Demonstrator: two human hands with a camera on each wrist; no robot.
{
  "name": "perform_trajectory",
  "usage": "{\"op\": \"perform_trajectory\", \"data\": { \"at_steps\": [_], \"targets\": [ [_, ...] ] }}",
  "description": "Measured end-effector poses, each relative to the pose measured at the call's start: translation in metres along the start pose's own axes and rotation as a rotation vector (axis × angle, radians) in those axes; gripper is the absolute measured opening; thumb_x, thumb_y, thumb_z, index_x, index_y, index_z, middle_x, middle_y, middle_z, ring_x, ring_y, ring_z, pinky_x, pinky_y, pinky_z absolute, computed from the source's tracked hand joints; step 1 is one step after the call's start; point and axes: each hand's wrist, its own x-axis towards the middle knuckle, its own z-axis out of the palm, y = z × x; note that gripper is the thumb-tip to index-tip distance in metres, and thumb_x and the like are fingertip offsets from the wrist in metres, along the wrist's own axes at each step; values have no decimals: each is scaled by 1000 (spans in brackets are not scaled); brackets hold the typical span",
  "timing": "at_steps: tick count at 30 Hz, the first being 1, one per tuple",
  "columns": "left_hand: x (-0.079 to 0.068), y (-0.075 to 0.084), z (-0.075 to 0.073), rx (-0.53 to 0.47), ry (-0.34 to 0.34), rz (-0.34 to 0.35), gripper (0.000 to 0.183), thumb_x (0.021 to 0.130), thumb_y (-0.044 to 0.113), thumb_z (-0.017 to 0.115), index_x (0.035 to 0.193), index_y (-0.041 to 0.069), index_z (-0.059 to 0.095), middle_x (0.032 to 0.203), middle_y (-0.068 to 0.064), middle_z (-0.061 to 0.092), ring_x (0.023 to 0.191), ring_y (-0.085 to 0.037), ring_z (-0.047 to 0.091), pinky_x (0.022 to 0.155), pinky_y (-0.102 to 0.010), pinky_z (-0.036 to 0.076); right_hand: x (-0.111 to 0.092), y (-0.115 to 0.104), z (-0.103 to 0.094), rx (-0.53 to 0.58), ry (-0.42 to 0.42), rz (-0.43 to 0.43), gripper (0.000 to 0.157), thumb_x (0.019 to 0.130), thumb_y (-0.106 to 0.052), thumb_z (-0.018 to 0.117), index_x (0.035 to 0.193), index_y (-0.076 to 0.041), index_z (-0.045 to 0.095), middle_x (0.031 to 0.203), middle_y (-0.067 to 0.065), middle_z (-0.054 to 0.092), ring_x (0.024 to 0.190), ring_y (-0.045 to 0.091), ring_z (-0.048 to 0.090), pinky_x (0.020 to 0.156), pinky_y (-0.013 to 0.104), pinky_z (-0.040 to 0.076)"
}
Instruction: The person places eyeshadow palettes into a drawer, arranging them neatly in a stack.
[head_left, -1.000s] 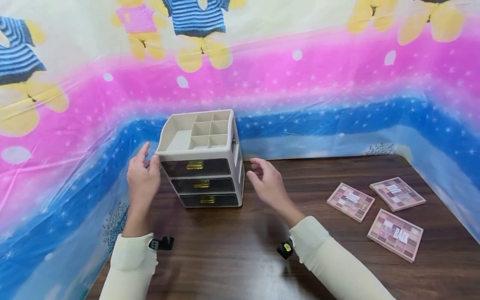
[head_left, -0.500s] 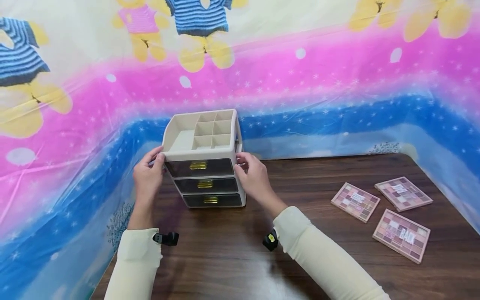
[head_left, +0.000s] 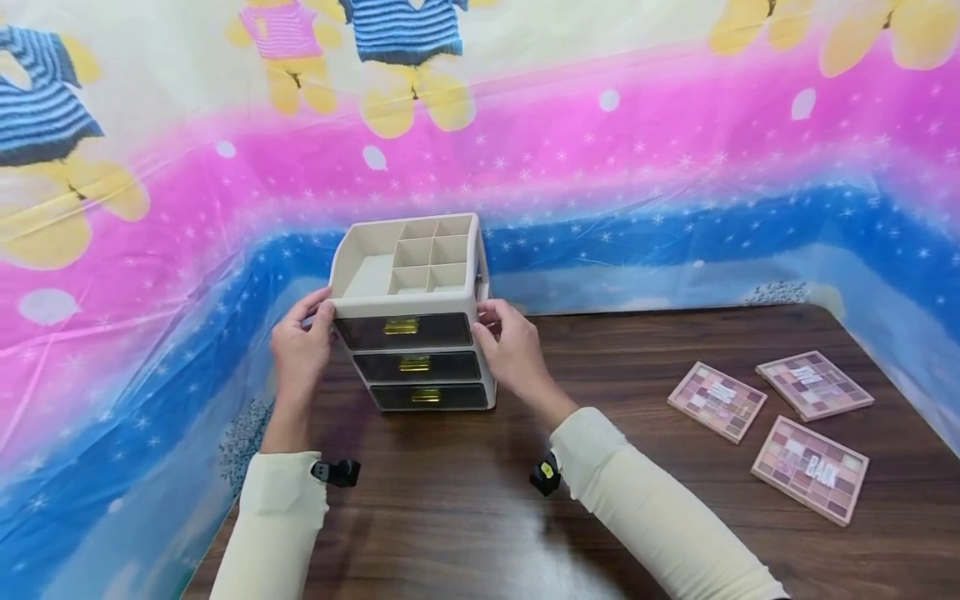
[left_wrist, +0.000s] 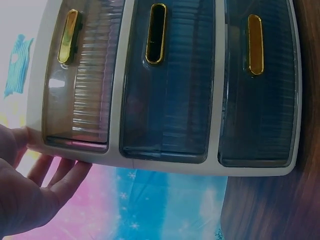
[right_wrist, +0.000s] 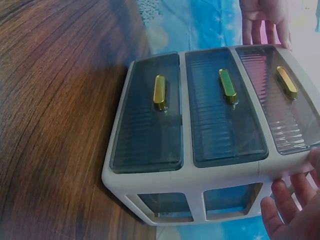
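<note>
A cream desktop drawer organizer stands upright near the back of the table, with three dark see-through drawers and a divided open tray on top. Gold handles, such as the top drawer's handle, mark the fronts, and all the drawers are closed. My left hand holds its upper left edge, thumb by the front and fingers along the side. At the opposite side my right hand grips the upper right edge. In the left wrist view, the left fingertips lie against the side wall. The right wrist view shows side openings beneath the right fingers.
Three pink makeup palettes lie flat on the right: a left palette, a back palette and a front palette. The dark wood table ends at a patterned cloth backdrop behind and at both sides.
Both hands have come inward from either side of the organizer onto its upper side edges. The organizer sits in about the same place, and the head view has shifted slightly.
</note>
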Motion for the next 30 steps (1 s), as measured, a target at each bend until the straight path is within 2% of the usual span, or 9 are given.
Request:
{"op": "perform_trajectory", "data": {
  "at_steps": [6,12,19,23,30],
  "targets": [
    [-1,0,4,42,23,14,33,96,42,54,125,31,64,127,0,65,101,-18,68,74,-16,56,0,0,-3,-15,-1,16,27,94,-21,60,120,-14,59,106,6,66,94,20,65,84,36,57],
    [-6,2,10,41,32,46,33,96,42,54,125,30,65,127,0,65,102,-20,69,78,-24,58,-1,5,-9,-22,12,13,27,94,-21,59,121,-14,59,105,5,66,94,19,64,84,39,57],
    [-11,11,25,13,29,101,32,95,39,57,122,26,67,123,1,67,99,-19,70,68,-14,55,0,13,-28,-37,19,25,28,96,-22,57,123,-14,57,105,3,66,95,19,64,84,39,56],
    [-14,15,36,-23,4,116,31,95,36,58,122,24,67,124,-1,67,95,-21,70,65,-13,54,0,20,-41,-37,27,31,28,95,-22,57,123,-13,57,105,4,66,97,20,63,87,42,55],
    [-23,26,57,-40,-62,136,31,93,38,60,121,27,67,119,-2,68,95,-18,70,67,-18,56,-3,35,-70,-71,47,27,30,95,-22,57,123,-12,57,109,6,67,101,22,64,88,41,53]
  ]
}}
